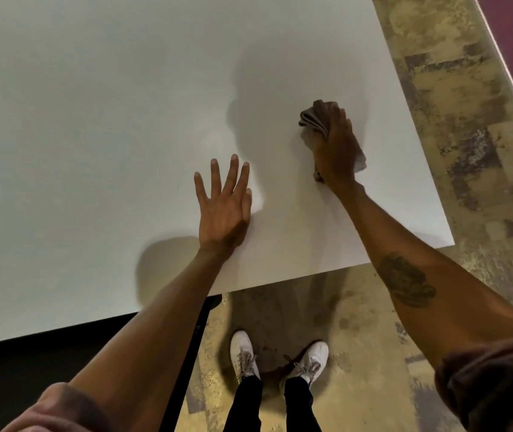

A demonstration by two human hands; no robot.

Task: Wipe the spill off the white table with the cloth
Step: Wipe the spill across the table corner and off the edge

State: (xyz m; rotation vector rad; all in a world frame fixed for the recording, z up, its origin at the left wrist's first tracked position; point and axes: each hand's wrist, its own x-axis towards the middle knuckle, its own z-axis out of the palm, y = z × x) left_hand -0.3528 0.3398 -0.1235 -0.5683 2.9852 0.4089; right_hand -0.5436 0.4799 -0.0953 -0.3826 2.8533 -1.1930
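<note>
Right hand point(334, 151) fingers clamped on bunched cloth point(312, 121), pressing it to tabletop point(93, 120) to wipe; left hand point(224, 210) flat, fingers apart, bracing; spill not discernible.

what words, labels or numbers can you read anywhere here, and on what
None: no readable text in this view.
The white table, the cloth in the right hand and the white shoes show no lettering.
The tattoo on the right forearm is too blurred to tell whether it holds words.
</note>
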